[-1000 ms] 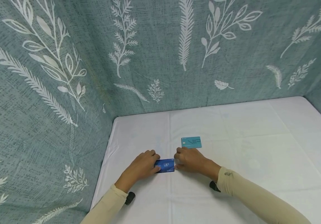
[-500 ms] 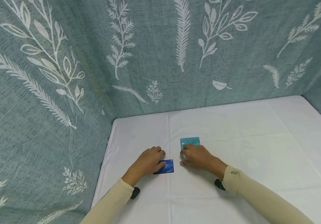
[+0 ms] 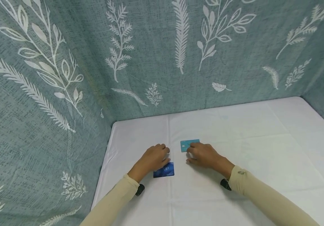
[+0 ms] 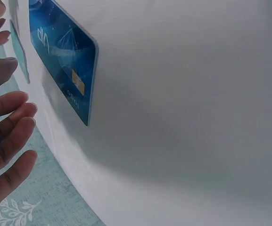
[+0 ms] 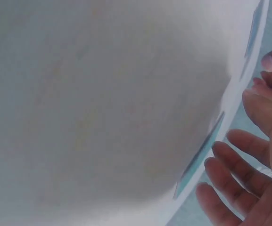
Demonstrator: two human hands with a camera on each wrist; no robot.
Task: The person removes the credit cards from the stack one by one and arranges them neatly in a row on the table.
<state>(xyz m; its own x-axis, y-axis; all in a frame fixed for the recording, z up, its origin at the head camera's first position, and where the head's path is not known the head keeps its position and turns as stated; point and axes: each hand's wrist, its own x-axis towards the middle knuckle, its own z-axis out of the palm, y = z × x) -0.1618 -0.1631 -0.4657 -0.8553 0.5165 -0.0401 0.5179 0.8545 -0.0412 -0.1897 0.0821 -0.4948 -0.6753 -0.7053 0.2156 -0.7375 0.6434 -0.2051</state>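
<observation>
A dark blue card marked VIP lies flat on the white table. My left hand hovers over its upper left part, thumb and fingers loosely bent and holding nothing. In the left wrist view, a gap separates the fingers from the blue card. Farther back lies a teal card, its right part hidden behind my right hand. Loosely spread fingers show in the right wrist view near the teal card, with nothing held.
White cloth covers the table, which carries faint fold lines. A green curtain with white leaf prints hangs behind it and along the left side. Dark wrist devices sit under both wrists.
My left hand has let go of the blue card and risen up and rightward. My right hand has moved right, away from the blue card's edge, and now covers part of the teal card.
</observation>
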